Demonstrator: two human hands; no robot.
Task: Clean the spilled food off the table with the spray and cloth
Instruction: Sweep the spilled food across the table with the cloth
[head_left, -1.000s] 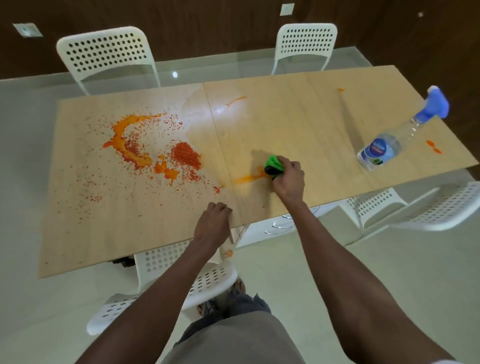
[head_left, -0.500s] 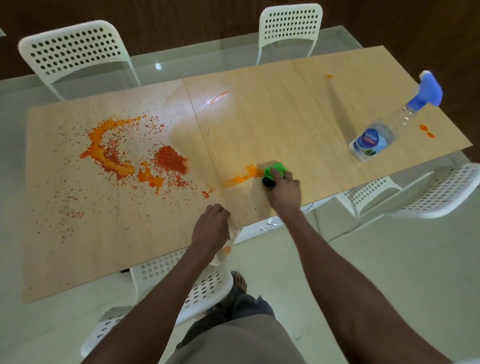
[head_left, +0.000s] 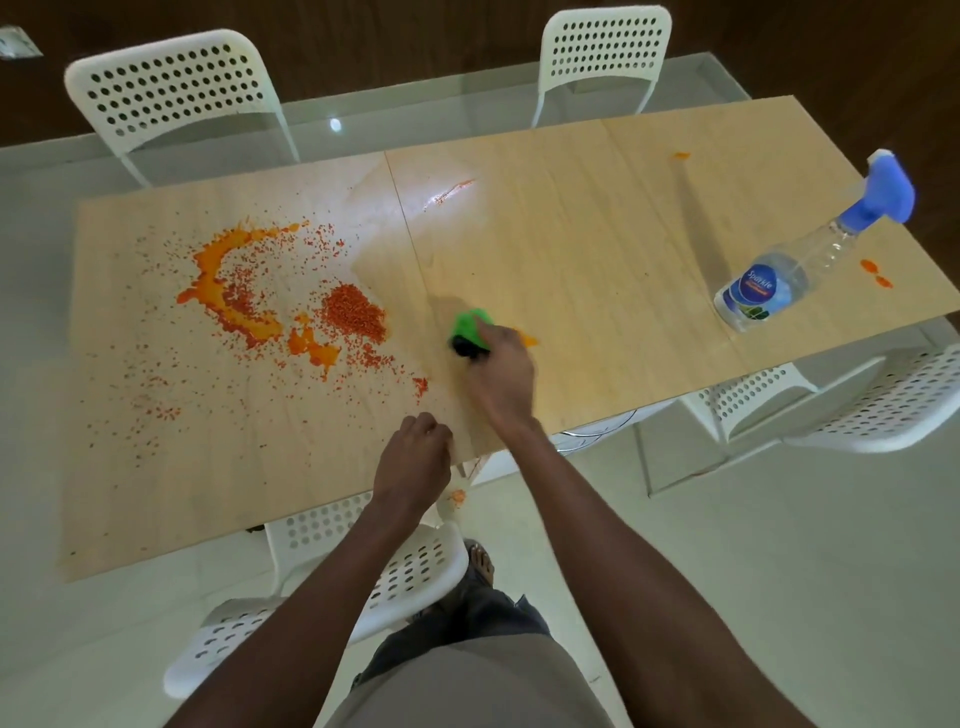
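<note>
My right hand (head_left: 500, 376) presses a bunched green and black cloth (head_left: 469, 332) onto the wooden table (head_left: 597, 249) near its middle, and an orange smear (head_left: 529, 341) shows just right of the fingers. My left hand (head_left: 413, 460) rests curled on the near table edge, holding nothing. A large orange sauce and red grain spill (head_left: 275, 306) covers the table's left half. A clear spray bottle (head_left: 795, 270) with a blue trigger head stands at the right end.
Small orange spots lie by the bottle (head_left: 875, 273), at the far right (head_left: 680, 155) and at the far middle (head_left: 452, 191). White perforated chairs stand behind (head_left: 176, 98) (head_left: 605, 57), under me (head_left: 410, 571) and at the right (head_left: 883, 405). An orange drip (head_left: 457, 497) is on the floor.
My right hand has pushed the cloth leftward across the orange streak, which now shows on the hand's right side instead of its left. The left hand stays on the edge.
</note>
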